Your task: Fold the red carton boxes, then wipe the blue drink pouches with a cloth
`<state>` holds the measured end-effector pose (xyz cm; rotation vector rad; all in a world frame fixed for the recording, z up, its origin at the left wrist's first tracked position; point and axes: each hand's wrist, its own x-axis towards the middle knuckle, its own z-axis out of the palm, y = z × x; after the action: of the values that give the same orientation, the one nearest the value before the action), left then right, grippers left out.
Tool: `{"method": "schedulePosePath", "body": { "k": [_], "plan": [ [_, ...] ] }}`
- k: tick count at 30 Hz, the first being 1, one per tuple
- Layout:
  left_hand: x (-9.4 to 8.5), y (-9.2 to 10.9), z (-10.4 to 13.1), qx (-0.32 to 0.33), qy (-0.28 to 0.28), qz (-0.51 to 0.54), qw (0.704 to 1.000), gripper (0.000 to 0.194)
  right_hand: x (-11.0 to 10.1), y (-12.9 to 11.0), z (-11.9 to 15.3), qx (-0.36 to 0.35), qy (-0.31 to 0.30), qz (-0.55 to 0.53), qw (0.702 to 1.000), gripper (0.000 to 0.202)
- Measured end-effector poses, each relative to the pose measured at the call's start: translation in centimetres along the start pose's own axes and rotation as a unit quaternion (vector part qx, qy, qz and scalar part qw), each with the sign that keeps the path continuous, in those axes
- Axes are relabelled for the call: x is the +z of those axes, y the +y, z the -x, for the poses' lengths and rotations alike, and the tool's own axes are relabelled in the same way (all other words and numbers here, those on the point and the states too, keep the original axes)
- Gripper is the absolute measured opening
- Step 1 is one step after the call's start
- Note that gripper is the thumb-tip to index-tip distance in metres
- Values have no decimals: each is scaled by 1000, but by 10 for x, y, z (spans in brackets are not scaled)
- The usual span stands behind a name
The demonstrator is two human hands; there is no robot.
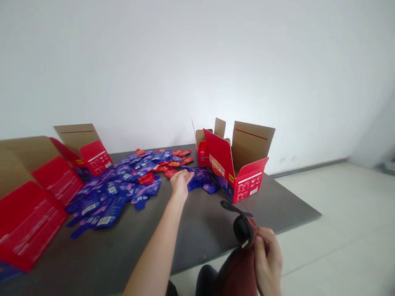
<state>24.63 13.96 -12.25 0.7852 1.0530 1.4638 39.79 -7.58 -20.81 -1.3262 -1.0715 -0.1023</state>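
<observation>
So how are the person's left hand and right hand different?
The left hand is stretched out over the table, by the packets; the right hand is closer to the camera, around the table's near edge. The left hand looks open; the right hand's fingers pinch some reddish-brown material. Both hands are bare.

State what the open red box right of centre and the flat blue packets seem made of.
Open red rectangular box: likely smooth printed cardboard, from its stiff brown inner flaps. Flat blue packets: probably smooth plastic or foil film, being thin and overlapping; blur hides which.
</observation>
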Motion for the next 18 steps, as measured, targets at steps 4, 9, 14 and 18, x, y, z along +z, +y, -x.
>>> {"method": "schedulePosePath", "body": {
  "k": [4, 9, 14, 18],
  "plan": [
    [23, -21, -10, -11, -6, -88, 996, 31, -4, 13, 12, 6, -6, 25, 1000, 18],
    [22, -44, -8, -34, -55, -274, 959, 29, -13, 18, 18, 36, -7, 54, 998, 21],
    [-9, -35, 7, 59, -68, -512, 855, 26, -20, 23, 18, 87, 15, 65, 994, 25],
    [-15, -11, 10, 187, -102, -621, 754, 25, -20, 24, 16, 96, 24, 66, 993, 27]
  ]
}}
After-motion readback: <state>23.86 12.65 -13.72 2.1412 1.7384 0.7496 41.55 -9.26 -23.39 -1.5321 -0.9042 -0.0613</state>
